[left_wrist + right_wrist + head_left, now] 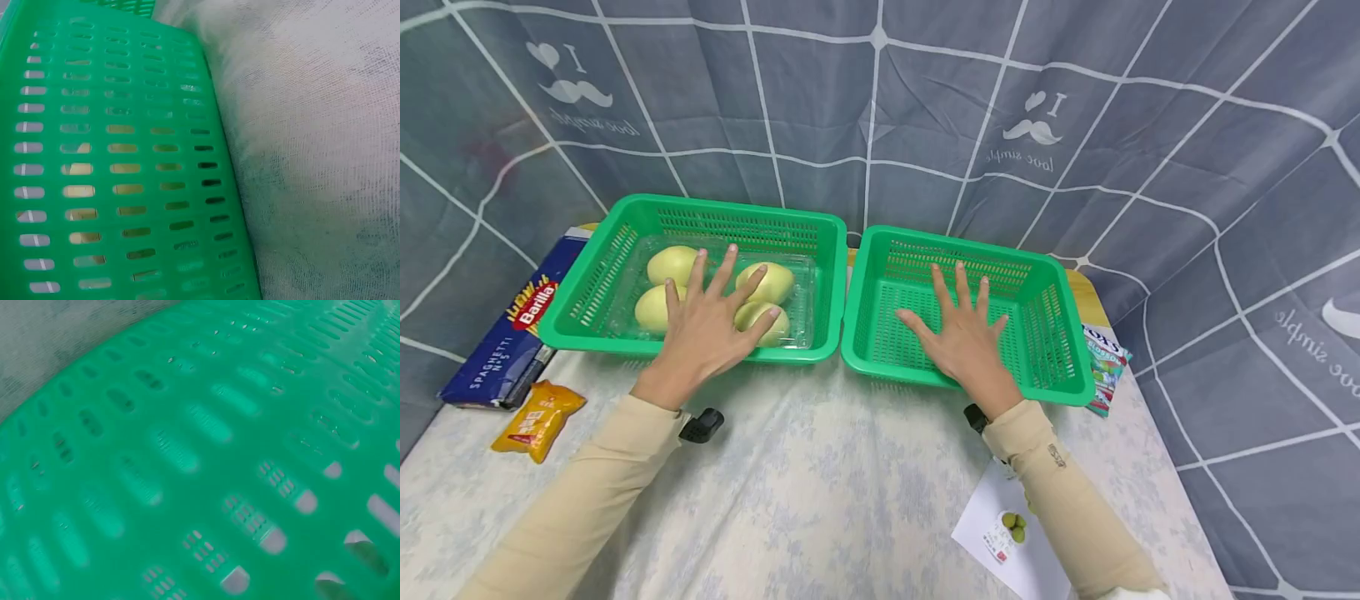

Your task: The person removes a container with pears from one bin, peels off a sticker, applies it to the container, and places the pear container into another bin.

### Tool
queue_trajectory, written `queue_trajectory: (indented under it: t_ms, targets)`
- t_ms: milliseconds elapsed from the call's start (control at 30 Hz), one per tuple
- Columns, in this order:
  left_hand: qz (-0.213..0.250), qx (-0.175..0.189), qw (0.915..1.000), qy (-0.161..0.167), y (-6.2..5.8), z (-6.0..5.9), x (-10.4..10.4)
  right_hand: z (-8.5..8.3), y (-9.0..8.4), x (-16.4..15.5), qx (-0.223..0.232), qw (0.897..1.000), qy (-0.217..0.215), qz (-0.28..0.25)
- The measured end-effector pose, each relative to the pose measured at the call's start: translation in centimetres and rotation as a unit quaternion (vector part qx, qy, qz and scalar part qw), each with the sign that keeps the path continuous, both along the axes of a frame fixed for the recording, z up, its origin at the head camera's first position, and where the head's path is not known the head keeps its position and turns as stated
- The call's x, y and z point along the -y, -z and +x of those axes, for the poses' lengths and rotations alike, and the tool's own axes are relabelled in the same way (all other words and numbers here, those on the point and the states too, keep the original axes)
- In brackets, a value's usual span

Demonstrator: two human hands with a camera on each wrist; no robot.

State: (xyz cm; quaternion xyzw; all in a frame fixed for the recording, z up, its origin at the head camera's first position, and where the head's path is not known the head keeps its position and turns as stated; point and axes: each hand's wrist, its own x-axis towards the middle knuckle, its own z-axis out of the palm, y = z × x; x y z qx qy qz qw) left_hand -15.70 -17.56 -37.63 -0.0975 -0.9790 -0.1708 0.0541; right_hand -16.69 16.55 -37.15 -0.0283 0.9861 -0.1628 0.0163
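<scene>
A green plastic basket (pixel 841 287) stands on the left, holding a clear plastic tray (pixel 805 292) with several pale yellow-green oval fruits (pixel 673 263). Over these fruits my left hand (pixel 703 325) is spread, fingers straight, gripping nothing and partly covering them. Beside it stands a second green basket (pixel 1078 350), with nothing visible inside. My right hand (pixel 966 337) spreads its fingers over this basket's near side, also gripping nothing. The left wrist view shows the slotted basket wall (pixel 134 78), with yellow showing through the slots. Slotted green plastic of the right basket (pixel 206 469) fills the right wrist view.
Left of the baskets lie a blue spaghetti box (pixel 512 333) and an orange packet (pixel 540 421). A blue-and-red bag (pixel 1105 371) sits at the right basket's side. White paper with green round shapes (pixel 1013 525) lies near the right sleeve. A grey checked curtain (pixel 820 100) hangs behind.
</scene>
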Motion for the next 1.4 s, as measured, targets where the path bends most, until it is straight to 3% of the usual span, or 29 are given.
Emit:
queue_trajectory:
  t_ms: [100,200,333,467,600,733,867,1167,1400]
  targets:
    - [0.026,0.009,0.9996,0.000,-0.4,-0.1,0.3,-0.2,-0.2,0.6,-0.008,1.000,-0.018,-0.001]
    - [0.078,0.011,0.9967,-0.020,-0.6,-0.3,0.5,-0.3,-0.7,1.6,-0.009,0.999,-0.044,-0.019]
    - [0.131,-0.020,0.9897,-0.053,-0.5,-0.6,0.7,-0.6,-2.1,3.9,0.004,0.990,-0.117,-0.081]
    - [0.139,-0.030,0.9881,-0.058,-0.5,-1.3,1.0,-1.3,-3.0,7.0,0.012,0.973,-0.187,-0.132]
    - [0.137,0.005,0.9889,-0.056,-0.6,-1.9,1.0,-2.2,-3.4,9.9,0.000,0.966,-0.211,-0.146]
    - [0.120,0.036,0.9901,-0.064,-0.7,-2.4,0.8,-3.2,-3.3,12.4,0.024,0.967,-0.207,-0.148]
    - [0.103,0.044,0.9918,-0.062,-0.5,-2.8,0.8,-3.9,-3.1,14.7,0.075,0.973,-0.170,-0.133]
    - [0.111,0.072,0.9895,-0.058,-0.5,-3.4,0.8,-4.0,-2.6,19.1,0.171,0.978,-0.108,-0.048]
    - [0.109,0.158,0.9801,-0.050,-0.7,-3.7,1.1,-4.3,-1.3,19.3,0.171,0.978,-0.046,-0.113]
